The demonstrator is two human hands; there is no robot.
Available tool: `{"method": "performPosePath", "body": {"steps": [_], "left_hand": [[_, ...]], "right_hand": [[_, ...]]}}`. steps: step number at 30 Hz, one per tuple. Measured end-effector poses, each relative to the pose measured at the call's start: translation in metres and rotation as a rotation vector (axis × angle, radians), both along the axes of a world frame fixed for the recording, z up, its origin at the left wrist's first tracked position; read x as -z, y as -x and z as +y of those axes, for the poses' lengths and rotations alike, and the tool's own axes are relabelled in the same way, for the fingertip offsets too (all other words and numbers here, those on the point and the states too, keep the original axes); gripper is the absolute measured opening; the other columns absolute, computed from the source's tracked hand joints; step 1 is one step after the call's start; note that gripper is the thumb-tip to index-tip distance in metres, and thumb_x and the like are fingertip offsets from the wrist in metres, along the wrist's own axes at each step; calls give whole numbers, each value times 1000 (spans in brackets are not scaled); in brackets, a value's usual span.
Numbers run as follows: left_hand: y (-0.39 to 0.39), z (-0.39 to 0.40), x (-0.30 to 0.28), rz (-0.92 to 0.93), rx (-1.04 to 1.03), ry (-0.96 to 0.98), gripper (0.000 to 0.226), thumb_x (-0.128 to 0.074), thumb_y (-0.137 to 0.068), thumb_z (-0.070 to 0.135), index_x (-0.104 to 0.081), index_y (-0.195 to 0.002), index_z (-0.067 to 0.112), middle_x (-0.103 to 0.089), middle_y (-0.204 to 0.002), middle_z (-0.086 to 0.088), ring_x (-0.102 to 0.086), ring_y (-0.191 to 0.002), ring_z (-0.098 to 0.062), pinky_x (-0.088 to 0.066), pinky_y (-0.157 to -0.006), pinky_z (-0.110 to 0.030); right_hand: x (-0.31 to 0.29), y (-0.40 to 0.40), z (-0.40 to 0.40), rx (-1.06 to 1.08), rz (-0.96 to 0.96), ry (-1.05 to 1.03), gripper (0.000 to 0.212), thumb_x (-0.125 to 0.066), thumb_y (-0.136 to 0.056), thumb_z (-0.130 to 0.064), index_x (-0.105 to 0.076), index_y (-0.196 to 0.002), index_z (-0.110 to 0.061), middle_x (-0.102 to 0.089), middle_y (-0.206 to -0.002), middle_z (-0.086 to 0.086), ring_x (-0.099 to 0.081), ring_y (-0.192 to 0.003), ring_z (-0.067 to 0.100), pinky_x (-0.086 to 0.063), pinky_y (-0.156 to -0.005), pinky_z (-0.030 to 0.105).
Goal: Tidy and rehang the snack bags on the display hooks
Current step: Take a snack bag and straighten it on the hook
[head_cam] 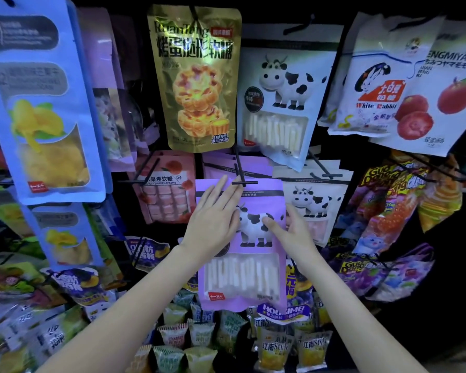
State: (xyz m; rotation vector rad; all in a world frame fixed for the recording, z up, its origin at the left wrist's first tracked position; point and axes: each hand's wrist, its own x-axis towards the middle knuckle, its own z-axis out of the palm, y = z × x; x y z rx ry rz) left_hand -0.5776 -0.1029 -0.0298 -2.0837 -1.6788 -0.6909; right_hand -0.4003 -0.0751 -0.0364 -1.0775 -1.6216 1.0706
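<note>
Your left hand (213, 214) lies flat, fingers straight, on the purple bag (242, 246) near its top; your right hand (291, 227) pinches its right edge, thumb on the front. You're mid-rehang, it seems — next, slide the bag's hole onto the hook (244, 182).

- shop, snack aisle
- black hooks (242, 181) on dark rack, each with stacked identical bags
- printed retail packs: gold bag (197, 76), cow bags (280, 103), mango bags (46, 109)
- small candy packs (199, 335) piled below
</note>
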Motion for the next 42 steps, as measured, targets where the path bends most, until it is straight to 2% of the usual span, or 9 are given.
{"method": "performPosePath", "body": {"steps": [8, 12, 17, 21, 26, 30, 35, 39, 42], "left_hand": [[-1, 3, -2, 45, -34, 93, 49, -31, -93, 28, -52, -132, 8, -59, -128, -9, -44, -130, -30, -25, -110, -38], [4, 5, 3, 44, -127, 345, 60, -8, -95, 43, -16, -150, 22, -15, -157, -1, -2, -146, -21, -2, -116, -38], [20, -6, 9, -10, -158, 355, 53, -18, -100, 35, -12, -150, 20, -1, -158, 1, 6, -145, -17, 3, -116, -36], [31, -22, -1, -164, -78, 176, 63, -16, -88, 37, -37, -142, 11, -28, -152, -5, -22, -141, -23, -17, -113, -43], [49, -42, -22, -221, -69, -62, 45, -36, -86, 20, -52, -125, 6, -50, -134, -10, -39, -122, -22, -26, -101, -35], [79, -67, -45, -295, -148, -204, 43, -36, -87, 16, -52, -125, 2, -49, -131, -15, -43, -119, -24, -34, -97, -31], [131, -113, -68, -208, -258, -410, 37, -42, -87, 8, -49, -124, 4, -49, -126, -19, -45, -114, -31, -38, -94, -38], [184, -135, -85, -532, -473, -347, 49, -51, -93, 13, -35, -138, 6, -34, -142, -13, -30, -132, -26, -23, -104, -29], [216, -141, -91, -878, -341, -152, 53, -52, -95, 19, -30, -142, 12, -46, -133, -1, -47, -119, -15, -33, -90, -11]], "right_hand": [[-1, 8, 10, 151, -208, -34, 33, -62, -89, -27, -50, -114, -11, -60, -98, -1, -57, -96, 17, -45, -77, 29], [-15, 27, 32, 217, -544, -77, 40, -51, -95, -31, -39, -120, -2, -48, -74, 2, -49, -74, 25, -34, -61, 32], [-9, 23, 42, 157, -768, 8, 43, -43, -93, -9, -29, -134, -3, -57, -109, 20, -56, -94, 34, -33, -63, 32], [-10, 6, 19, 160, -525, -124, 49, -42, -92, -2, -28, -138, -9, -49, -125, 10, -57, -92, 24, -48, -77, 40], [-82, 7, -2, 126, -176, -482, 41, -44, -93, -1, -37, -132, -12, -49, -112, -3, -57, -89, 10, -48, -77, 25], [-116, 34, 2, 54, -183, -574, 39, -48, -92, -6, -39, -130, -12, -52, -104, -3, -55, -85, 4, -42, -67, 9], [-133, 97, -8, -148, -120, -563, 35, -52, -94, -13, -41, -127, -13, -53, -102, -4, -55, -85, 1, -47, -70, 16], [-150, 164, -30, -360, -170, -596, 28, -59, -91, -22, -49, -116, -16, -53, -109, -3, -54, -90, 4, -49, -76, 16], [-156, 214, -44, -451, -121, -523, 27, -63, -88, -22, -49, -112, -19, -54, -111, -3, -54, -98, 11, -49, -84, 27]]}}
